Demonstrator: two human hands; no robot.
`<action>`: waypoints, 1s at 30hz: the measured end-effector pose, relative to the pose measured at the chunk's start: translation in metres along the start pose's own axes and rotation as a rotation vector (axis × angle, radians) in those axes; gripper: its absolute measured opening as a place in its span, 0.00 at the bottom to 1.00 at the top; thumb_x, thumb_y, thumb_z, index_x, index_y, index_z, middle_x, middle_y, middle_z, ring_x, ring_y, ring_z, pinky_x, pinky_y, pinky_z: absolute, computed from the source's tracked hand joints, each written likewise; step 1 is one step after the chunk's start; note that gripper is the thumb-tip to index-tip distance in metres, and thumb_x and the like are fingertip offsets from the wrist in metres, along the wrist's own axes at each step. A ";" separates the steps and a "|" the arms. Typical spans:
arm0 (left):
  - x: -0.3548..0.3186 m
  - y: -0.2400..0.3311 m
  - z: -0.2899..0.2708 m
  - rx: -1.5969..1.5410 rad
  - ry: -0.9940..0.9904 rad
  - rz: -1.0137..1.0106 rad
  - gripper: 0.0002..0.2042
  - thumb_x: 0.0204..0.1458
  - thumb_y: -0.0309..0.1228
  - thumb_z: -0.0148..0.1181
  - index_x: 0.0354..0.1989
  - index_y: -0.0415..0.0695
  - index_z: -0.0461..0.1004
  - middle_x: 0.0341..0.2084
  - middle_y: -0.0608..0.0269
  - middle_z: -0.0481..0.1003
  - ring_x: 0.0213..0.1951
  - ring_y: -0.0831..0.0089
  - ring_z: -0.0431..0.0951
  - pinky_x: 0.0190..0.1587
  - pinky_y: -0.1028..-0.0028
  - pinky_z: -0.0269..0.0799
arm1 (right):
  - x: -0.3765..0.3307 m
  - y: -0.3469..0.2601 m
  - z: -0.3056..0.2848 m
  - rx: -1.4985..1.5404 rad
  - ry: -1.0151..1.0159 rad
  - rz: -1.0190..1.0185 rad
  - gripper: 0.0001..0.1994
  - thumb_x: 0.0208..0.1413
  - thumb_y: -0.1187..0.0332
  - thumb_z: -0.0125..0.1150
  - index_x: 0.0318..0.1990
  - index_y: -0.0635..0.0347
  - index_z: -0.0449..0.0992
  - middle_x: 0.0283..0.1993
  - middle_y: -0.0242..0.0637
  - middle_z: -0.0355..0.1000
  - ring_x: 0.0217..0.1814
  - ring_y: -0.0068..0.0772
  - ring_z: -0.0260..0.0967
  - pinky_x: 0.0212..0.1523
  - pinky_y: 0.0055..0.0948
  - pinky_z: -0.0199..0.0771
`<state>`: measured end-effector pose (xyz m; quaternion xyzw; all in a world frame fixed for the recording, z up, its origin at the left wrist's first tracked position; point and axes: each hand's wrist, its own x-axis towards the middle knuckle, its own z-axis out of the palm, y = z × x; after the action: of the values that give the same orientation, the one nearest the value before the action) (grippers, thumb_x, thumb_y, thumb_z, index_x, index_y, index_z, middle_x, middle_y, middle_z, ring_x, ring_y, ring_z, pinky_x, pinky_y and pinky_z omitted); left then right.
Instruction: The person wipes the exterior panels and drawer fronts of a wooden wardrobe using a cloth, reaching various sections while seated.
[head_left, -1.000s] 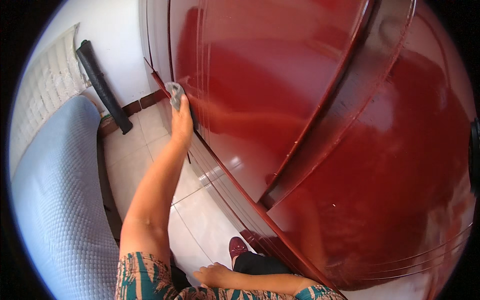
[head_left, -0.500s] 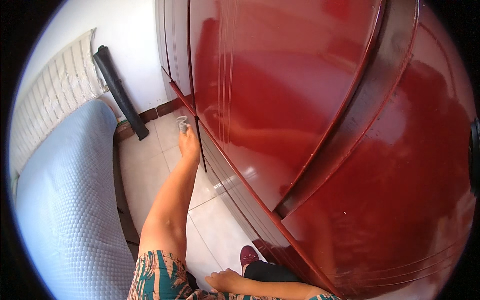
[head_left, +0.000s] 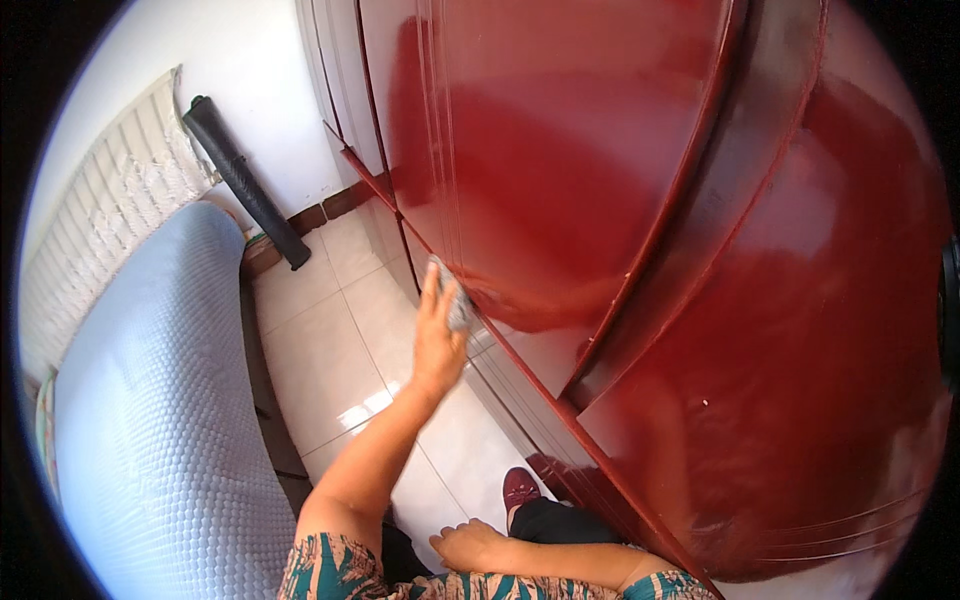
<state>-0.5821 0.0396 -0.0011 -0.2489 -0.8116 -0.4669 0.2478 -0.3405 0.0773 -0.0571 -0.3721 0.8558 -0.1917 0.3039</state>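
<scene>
My left hand (head_left: 438, 345) is stretched forward and closed on a grey cloth (head_left: 458, 312). It presses the cloth against the edge of a glossy dark red wardrobe (head_left: 530, 200), on the trim (head_left: 512, 350) that runs slantwise between the side and the broad red panel. The hand's reflection shows in the lacquer. My right hand (head_left: 468, 546) hangs low in front of my body, with its fingers curled in and nothing visible in them.
To the left stands a bed with a pale blue quilted cover (head_left: 165, 400) and a slatted, cloth-draped headboard (head_left: 110, 190). A long black tube-shaped bag (head_left: 245, 180) leans on the white wall. Light floor tiles (head_left: 320, 340) lie between bed and wardrobe; my dark red shoe (head_left: 520, 487) rests there.
My left hand has come back nearer and to the right with the cloth, from beside the wardrobe's far edge onto its trim. My right hand stays low, still curled.
</scene>
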 end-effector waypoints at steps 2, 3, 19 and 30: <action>-0.027 0.031 0.000 -0.005 -0.033 0.042 0.33 0.32 0.13 0.49 0.55 0.40 0.63 0.65 0.46 0.48 0.66 0.49 0.48 0.66 0.61 0.46 | 0.002 0.000 0.003 0.016 -0.023 -0.012 0.18 0.51 0.59 0.57 0.44 0.62 0.68 0.40 0.47 0.71 0.41 0.50 0.72 0.39 0.46 0.71; -0.040 0.045 -0.001 0.018 -0.054 0.055 0.34 0.30 0.13 0.50 0.55 0.40 0.63 0.65 0.46 0.48 0.65 0.48 0.48 0.65 0.59 0.45 | 0.002 -0.001 0.006 0.014 -0.007 -0.029 0.18 0.51 0.59 0.57 0.44 0.62 0.68 0.40 0.47 0.71 0.42 0.50 0.72 0.40 0.46 0.71; -0.093 0.105 -0.001 0.099 -0.086 0.161 0.29 0.35 0.23 0.56 0.53 0.50 0.67 0.61 0.55 0.58 0.60 0.50 0.57 0.60 0.56 0.55 | 0.015 0.019 0.035 0.117 0.052 0.025 0.20 0.54 0.61 0.50 0.54 0.58 0.67 0.55 0.47 0.67 0.52 0.49 0.68 0.53 0.42 0.65; -0.014 0.028 -0.002 0.045 0.107 0.000 0.20 0.46 0.20 0.52 0.51 0.41 0.67 0.61 0.51 0.58 0.62 0.53 0.58 0.62 0.64 0.55 | -0.007 -0.004 0.005 0.010 0.016 -0.053 0.15 0.50 0.60 0.56 0.40 0.60 0.69 0.37 0.46 0.71 0.38 0.49 0.72 0.38 0.46 0.70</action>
<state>-0.5535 0.0478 0.0088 -0.2177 -0.8076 -0.4610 0.2963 -0.3309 0.0791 -0.0560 -0.3916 0.8470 -0.2072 0.2936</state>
